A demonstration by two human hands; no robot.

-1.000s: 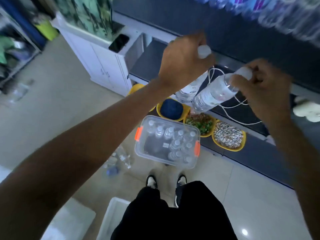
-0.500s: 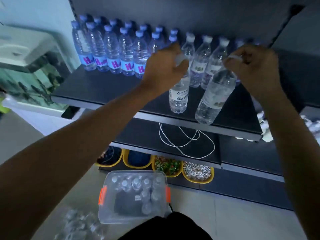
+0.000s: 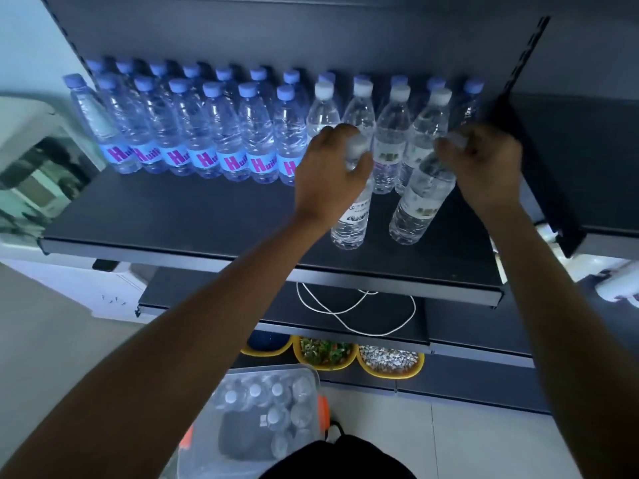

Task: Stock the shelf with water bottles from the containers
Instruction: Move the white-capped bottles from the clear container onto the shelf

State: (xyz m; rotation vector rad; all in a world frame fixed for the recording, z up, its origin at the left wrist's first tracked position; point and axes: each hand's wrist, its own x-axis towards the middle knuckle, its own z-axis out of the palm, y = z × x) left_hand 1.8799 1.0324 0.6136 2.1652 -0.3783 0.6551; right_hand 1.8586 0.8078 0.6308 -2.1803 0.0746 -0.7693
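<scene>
We've got the left hand [image 3: 328, 171] curled round the left bottle [image 3: 352, 219] up top, right hand [image 3: 484, 164] clutching the tilted right bottle [image 3: 418, 205]; both down at the shelf [image 3: 173, 216], just before the white-capped row [image 3: 392, 133].

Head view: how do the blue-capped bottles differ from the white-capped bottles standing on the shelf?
Blue-capped bottles carry blue labels with purple lettering; white-capped bottles carry pale labels. Blue-capped bottles fill the left of the shelf in two rows; white-capped bottles form one row at the right, before more blue caps. Both are clear and upright.
</scene>
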